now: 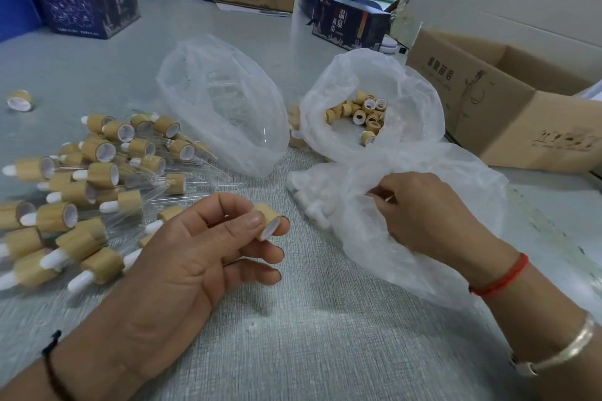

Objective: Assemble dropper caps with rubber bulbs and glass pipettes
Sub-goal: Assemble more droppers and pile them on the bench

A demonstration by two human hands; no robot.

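We hold one bamboo cap (267, 221) in our left hand (195, 254), pinched between thumb and fingertips, white open end facing right, above the desk (325, 335). Our right hand (423, 215) reaches into the bulb bag (407, 238), fingers curled, probably on a rubber bulb, though the plastic blurs it. We should draw one bulb and keep the cap steady, hole towards it.

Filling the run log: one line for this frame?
left hand: pinches bamboo cap | right hand: reaching into bulb bag | finished droppers: piled left
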